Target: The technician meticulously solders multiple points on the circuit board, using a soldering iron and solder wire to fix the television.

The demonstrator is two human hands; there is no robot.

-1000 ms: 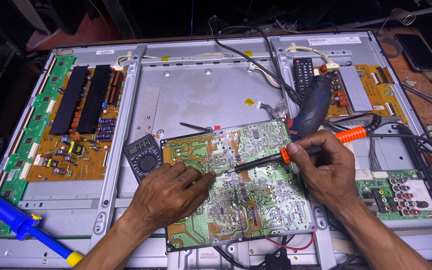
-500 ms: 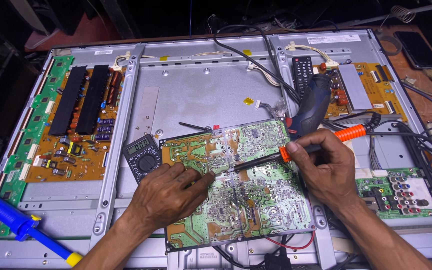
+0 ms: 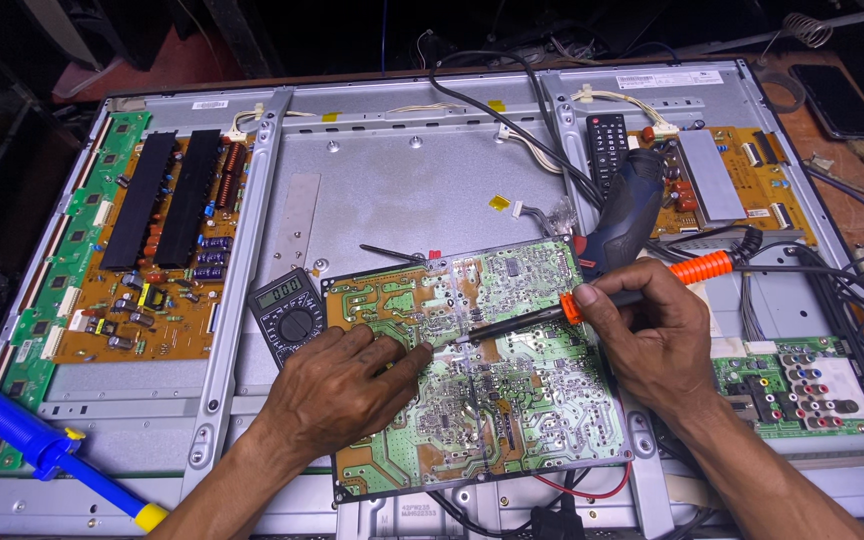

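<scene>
A dark workshop surrounds the opened television chassis (image 3: pixel 422 190). The green circuit board (image 3: pixel 472 370) lies solder-side up, stiff, light, probably fragile: best held by its edges. Left hand (image 3: pixel 337 390) fingers press it flat; right hand (image 3: pixel 652 335) fingers pinch the soldering iron (image 3: pixel 592 300).

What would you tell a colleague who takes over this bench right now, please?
Left hand: flat on the green circuit board, fingertips by the tool's tip.
Right hand: grips the soldering iron with the orange handle, tip on the board's centre.
The board lies solder side up on the opened TV chassis, multimeter at its left edge.
Done: board out and flipped.
Left: cannot tell how many joints remain.
</scene>
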